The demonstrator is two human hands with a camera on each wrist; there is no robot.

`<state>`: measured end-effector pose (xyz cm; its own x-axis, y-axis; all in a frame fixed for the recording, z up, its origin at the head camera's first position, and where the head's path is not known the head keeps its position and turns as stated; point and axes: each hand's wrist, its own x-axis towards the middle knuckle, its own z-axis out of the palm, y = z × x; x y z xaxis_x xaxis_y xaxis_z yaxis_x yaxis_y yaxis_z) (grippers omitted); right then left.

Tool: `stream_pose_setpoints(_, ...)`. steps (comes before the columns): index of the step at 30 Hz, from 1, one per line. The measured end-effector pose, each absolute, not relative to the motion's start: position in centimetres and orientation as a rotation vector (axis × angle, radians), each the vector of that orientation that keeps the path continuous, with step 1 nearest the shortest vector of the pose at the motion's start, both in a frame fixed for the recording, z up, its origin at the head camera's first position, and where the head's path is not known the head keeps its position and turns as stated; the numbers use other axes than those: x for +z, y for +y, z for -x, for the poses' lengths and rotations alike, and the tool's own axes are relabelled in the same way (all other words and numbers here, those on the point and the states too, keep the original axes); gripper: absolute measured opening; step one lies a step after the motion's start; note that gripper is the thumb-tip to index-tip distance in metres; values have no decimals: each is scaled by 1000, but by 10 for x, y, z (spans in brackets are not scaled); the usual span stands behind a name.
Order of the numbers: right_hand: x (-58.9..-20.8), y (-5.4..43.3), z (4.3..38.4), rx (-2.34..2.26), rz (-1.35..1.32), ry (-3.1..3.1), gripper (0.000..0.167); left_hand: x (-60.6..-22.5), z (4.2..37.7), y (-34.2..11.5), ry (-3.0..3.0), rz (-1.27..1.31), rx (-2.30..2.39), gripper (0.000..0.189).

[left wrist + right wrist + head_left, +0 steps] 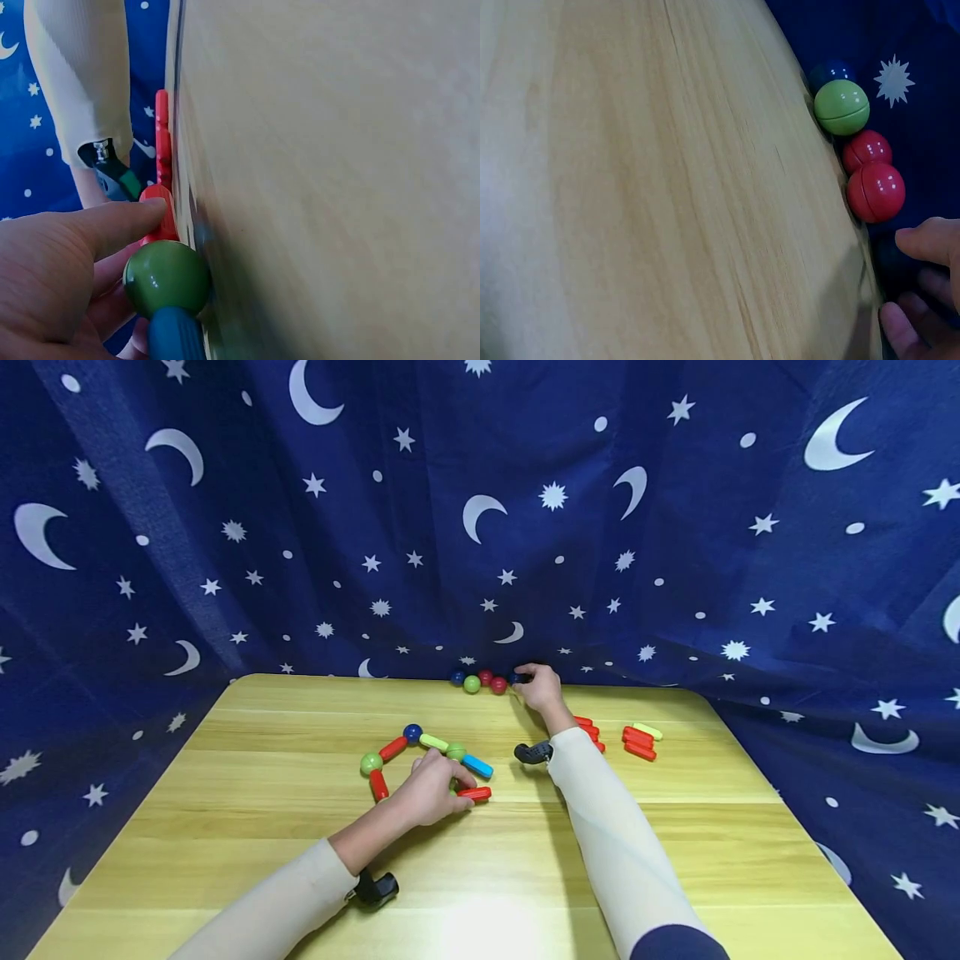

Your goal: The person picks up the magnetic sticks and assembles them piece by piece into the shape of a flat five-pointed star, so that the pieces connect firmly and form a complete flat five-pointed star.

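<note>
My left hand (pixel 433 789) pinches a red magnetic rod (pixel 476 793) between thumb and fingers. A green ball (pixel 166 277) sits at that rod's near end, with a blue rod (pixel 175 334) joined to it in the left wrist view. Beyond the hand, a chain of red rods (pixel 393 748), a green ball (pixel 371 763), a dark blue ball (pixel 412 733), a yellow-green rod (pixel 433 742) and another blue rod (pixel 477 767) lies on the table, partly hidden. At the back edge my right hand (pixel 542 687) curls its fingers around a second dark blue ball (pixel 515 678).
Left of the right hand, red balls (pixel 876 192), a green ball (pixel 841 107) and a dark blue ball (pixel 457 677) stand along the table's back edge. Red rods (pixel 639 743) and a yellow-green rod (pixel 648 731) lie at right. A starry blue curtain (pixel 420 527) hangs behind.
</note>
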<state>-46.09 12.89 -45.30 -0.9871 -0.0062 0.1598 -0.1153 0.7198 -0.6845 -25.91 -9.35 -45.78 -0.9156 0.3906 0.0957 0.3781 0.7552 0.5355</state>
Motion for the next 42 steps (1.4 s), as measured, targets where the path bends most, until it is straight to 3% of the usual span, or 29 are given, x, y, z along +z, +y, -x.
stream_pose_setpoints(9, -455, 129, 464, 1180, -90, -2741, 28, -456, 259, -94, 2894, -672, 959, 22)
stream_pose_setpoints(17, -455, 130, 462, 1164, -69, -2782, 36, -456, 257, -92, 2858, -646, 951, 23)
stream_pose_setpoints(28, -453, 134, 455, 1169, -63, -2828, 34, -458, 260, -96, 2789, -725, 1045, 23)
stream_pose_setpoints(42, -449, 146, 412, 1427, -289, -2784, 37, -455, 262, -93, 2786, -859, 1016, 25)
